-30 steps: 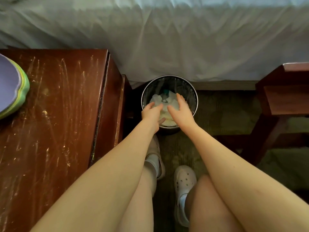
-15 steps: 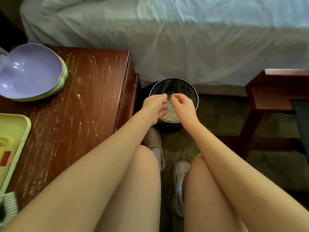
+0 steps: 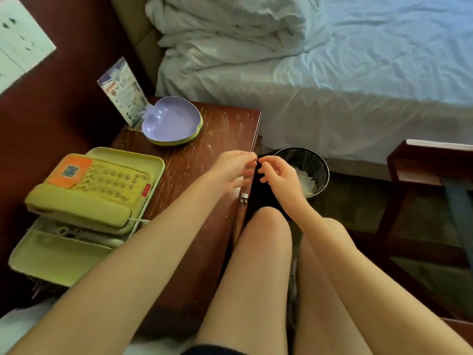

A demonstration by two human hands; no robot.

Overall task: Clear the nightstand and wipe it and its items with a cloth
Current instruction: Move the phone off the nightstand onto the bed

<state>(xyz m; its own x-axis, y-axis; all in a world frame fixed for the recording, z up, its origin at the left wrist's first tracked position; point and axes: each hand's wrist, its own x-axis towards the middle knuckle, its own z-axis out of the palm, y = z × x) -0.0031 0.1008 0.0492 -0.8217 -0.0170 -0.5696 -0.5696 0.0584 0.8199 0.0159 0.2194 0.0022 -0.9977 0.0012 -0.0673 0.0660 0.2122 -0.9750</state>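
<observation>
The dark red nightstand (image 3: 204,139) has crumbs and pale streaks over its top. A purple apple-shaped dish (image 3: 171,121) sits on a green one at its back. A yellow-green telephone (image 3: 84,190) lies in a yellow-green tray (image 3: 154,162) on the left. A printed card stand (image 3: 122,90) is at the back corner. My left hand (image 3: 234,169) hovers over the nightstand's right edge, fingers relaxed, holding nothing. My right hand (image 3: 280,175) is just beside it, off the edge, with fingers loosely curled and empty.
A round black waste bin (image 3: 323,160) with white paper inside stands on the floor between the nightstand and the bed (image 3: 332,80). A dark wooden chair or bench (image 3: 422,162) is at the right. Something white (image 3: 18,326) lies at the lower left.
Both hands came up out of the bin and moved left to the nightstand's edge. The view swung left, bringing the telephone, tray and card stand into sight.
</observation>
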